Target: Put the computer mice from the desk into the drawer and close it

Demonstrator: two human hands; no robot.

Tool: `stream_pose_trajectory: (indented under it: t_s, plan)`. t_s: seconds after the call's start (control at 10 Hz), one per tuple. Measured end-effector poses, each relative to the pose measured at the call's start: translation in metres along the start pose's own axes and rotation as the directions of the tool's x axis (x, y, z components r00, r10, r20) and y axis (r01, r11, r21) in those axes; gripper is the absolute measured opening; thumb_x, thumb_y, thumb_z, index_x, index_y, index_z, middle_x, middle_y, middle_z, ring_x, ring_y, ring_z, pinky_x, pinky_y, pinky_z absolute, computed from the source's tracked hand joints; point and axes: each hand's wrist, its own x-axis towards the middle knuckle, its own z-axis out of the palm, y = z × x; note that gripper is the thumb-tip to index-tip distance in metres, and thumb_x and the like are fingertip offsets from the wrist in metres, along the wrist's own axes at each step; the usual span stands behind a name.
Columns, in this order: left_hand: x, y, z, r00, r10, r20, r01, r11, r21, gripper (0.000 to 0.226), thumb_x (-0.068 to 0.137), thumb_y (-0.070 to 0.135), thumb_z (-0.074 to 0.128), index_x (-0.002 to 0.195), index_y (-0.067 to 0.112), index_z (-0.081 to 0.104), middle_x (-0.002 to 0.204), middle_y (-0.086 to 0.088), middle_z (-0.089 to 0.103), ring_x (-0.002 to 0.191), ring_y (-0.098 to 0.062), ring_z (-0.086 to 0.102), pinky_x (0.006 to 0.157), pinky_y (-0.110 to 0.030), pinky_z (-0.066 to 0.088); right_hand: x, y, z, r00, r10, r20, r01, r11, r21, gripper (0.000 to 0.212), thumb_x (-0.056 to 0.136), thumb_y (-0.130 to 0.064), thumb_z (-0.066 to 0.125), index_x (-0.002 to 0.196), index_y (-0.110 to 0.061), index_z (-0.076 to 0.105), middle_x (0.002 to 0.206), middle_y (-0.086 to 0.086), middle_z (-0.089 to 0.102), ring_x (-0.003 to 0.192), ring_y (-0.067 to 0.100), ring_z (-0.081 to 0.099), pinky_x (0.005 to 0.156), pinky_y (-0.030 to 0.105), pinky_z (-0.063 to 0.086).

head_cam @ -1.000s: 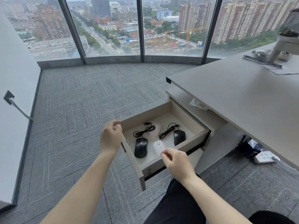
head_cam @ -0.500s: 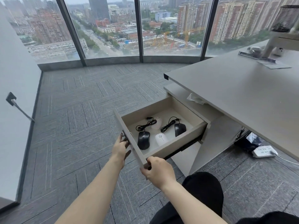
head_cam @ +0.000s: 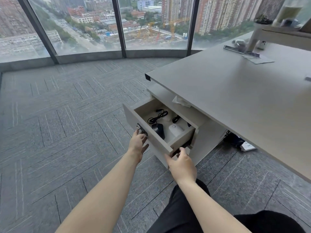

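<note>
The beige drawer point(head_cam: 148, 133) under the desk point(head_cam: 235, 91) stands partly open. Inside it lie a black mouse point(head_cam: 158, 130) with a coiled cable and a white mouse point(head_cam: 175, 130); other mice are hidden under the cabinet top, only a cable end showing. My left hand point(head_cam: 138, 143) rests flat against the drawer front by its dark lock, fingers spread. My right hand point(head_cam: 180, 163) is at the drawer's near corner, fingers curled around the edge.
A white tissue point(head_cam: 180, 101) lies on the cabinet top above the drawer. A power strip point(head_cam: 247, 146) and dark cables sit on the grey carpet under the desk. A stand, papers and small items are at the desk's far end. Floor-to-ceiling windows stand behind.
The drawer has slid further into the cabinet, hiding the rear mice. Both hands moved from above the drawer to its front and followed it inward.
</note>
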Motion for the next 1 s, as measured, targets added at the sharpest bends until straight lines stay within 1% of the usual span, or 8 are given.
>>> stream_pose_trajectory:
  t_s: [0.1,0.2,0.3,0.5,0.6,0.8,0.9,1.0]
  plan:
    - [0.011,0.001,0.029,0.999,-0.031,0.032,0.032,0.999,-0.028,0.054,0.097,0.006,0.032,0.148,0.023,0.031,0.103,0.011,0.058,0.115,-0.016,0.052,0.101,-0.042,0.042,0.020,0.010,-0.006,0.993,0.096,-0.067,-0.091,0.993,0.078,0.086,0.085,-0.062,0.055,0.149,-0.014,0.025,0.143,0.010,0.051,0.120,0.032,0.057,0.081,0.040,0.048]
    - [0.024,0.004,0.055,0.997,-0.043,0.063,0.044,0.999,-0.021,0.047,0.096,0.005,0.032,0.137,0.025,0.044,0.102,0.009,0.058,0.113,-0.016,0.052,0.105,-0.044,0.039,0.043,0.018,-0.018,0.983,0.151,-0.100,-0.141,0.985,0.101,0.092,0.085,-0.062,0.057,0.151,-0.010,0.019,0.152,0.014,0.040,0.132,0.034,0.047,0.094,0.046,0.046]
    - [0.039,0.003,0.077,0.995,-0.057,0.083,0.058,0.998,-0.010,0.047,0.096,0.005,0.032,0.136,0.025,0.047,0.102,0.010,0.059,0.111,-0.015,0.054,0.107,-0.044,0.038,0.064,0.023,-0.028,0.978,0.179,-0.112,-0.162,0.976,0.146,0.089,0.086,-0.056,0.060,0.150,-0.007,0.022,0.153,0.017,0.038,0.135,0.035,0.044,0.099,0.044,0.044]
    - [0.058,0.001,0.106,0.992,-0.073,0.107,0.074,0.997,-0.010,0.051,0.097,0.009,0.034,0.143,0.028,0.041,0.121,0.006,0.055,0.116,-0.013,0.053,0.106,-0.043,0.042,0.095,0.031,-0.037,0.979,0.174,-0.110,-0.141,0.955,0.261,0.078,0.084,-0.056,0.060,0.146,-0.018,0.032,0.148,0.008,0.048,0.125,0.031,0.056,0.097,0.045,0.050]
    - [0.065,0.001,0.117,0.990,-0.083,0.110,0.088,0.995,-0.047,0.052,0.095,0.007,0.032,0.142,0.027,0.043,0.122,0.007,0.053,0.121,-0.015,0.053,0.109,-0.043,0.039,0.107,0.035,-0.043,0.972,0.208,-0.109,-0.168,0.941,0.292,0.068,0.082,-0.056,0.064,0.134,-0.019,0.042,0.144,0.005,0.053,0.124,0.031,0.057,0.096,0.047,0.051]
    - [0.070,0.000,0.117,0.993,-0.086,0.085,0.091,0.994,-0.054,0.054,0.093,0.006,0.029,0.141,0.024,0.046,0.128,0.005,0.056,0.126,-0.019,0.053,0.109,-0.044,0.040,0.110,0.037,-0.041,0.970,0.219,-0.110,-0.183,0.945,0.271,0.074,0.088,-0.052,0.060,0.148,-0.020,0.030,0.147,0.004,0.052,0.128,0.030,0.055,0.098,0.043,0.046]
    - [0.074,0.001,0.110,0.989,-0.088,0.119,0.091,0.996,-0.017,0.052,0.095,0.011,0.029,0.144,0.024,0.042,0.145,0.004,0.049,0.126,-0.022,0.054,0.104,-0.041,0.043,0.109,0.037,-0.045,0.968,0.248,-0.044,-0.232,0.945,0.230,0.076,0.091,-0.043,0.059,0.152,-0.016,0.022,0.145,0.012,0.052,0.128,0.034,0.054,0.099,0.044,0.046]
    - [0.060,-0.007,0.099,0.991,-0.073,0.115,0.059,0.991,0.117,0.050,0.097,0.017,0.032,0.147,0.018,0.036,0.148,-0.002,0.046,0.128,-0.027,0.052,0.107,-0.045,0.042,0.096,0.033,-0.059,0.946,0.314,0.084,-0.324,0.931,0.168,0.071,0.090,-0.033,0.055,0.149,-0.010,0.024,0.136,0.016,0.057,0.120,0.035,0.057,0.091,0.041,0.048]
